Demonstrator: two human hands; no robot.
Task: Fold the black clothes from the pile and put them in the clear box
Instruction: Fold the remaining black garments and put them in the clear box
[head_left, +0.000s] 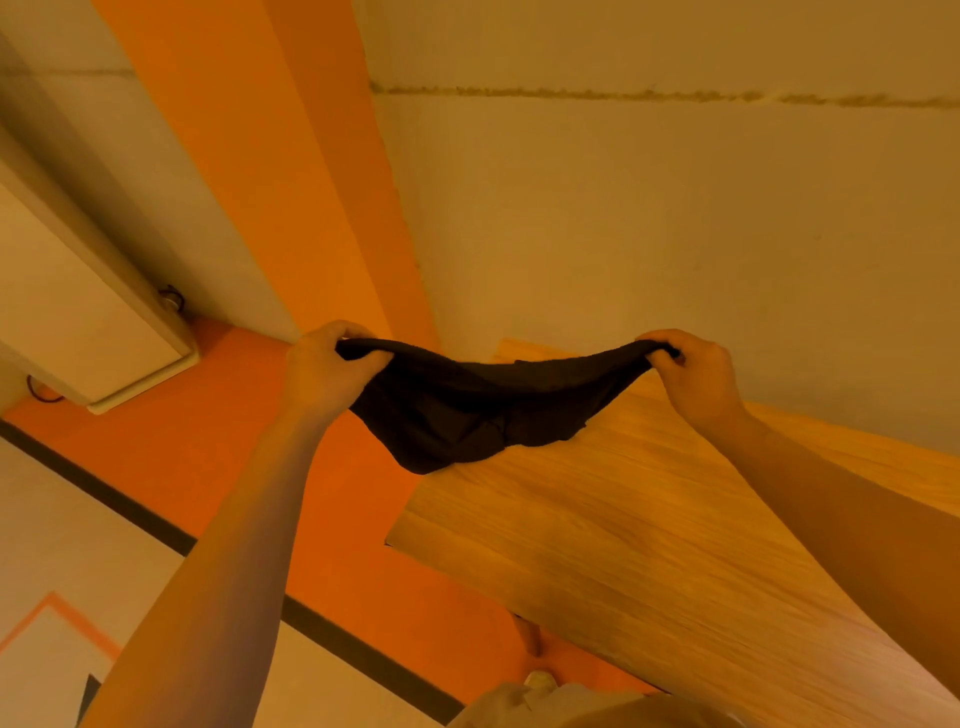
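Both hands are holding a black garment (457, 410) up in the air, stretched out between them. The left hand (327, 371) is gripping one end of the cloth, its fingers curled over the bunched edge. The right hand (698, 376) is gripping the other end in the same way, with the cloth pinched between thumb and curled fingers. Between the two grips the upper edge is sagging in a shallow curve, and the rest of the garment is hanging down in loose folds, its lowest part drooping nearer the left hand. The garment is hanging above the far left corner of the wooden worktop (649, 545), and whether it is touching the wood cannot be told. Both bare forearms are reaching forward from the bottom of the view. Behind them an orange stripe (291, 171) is running down the pale wall (649, 234), and a pale cabinet (78, 312) is standing at the left.
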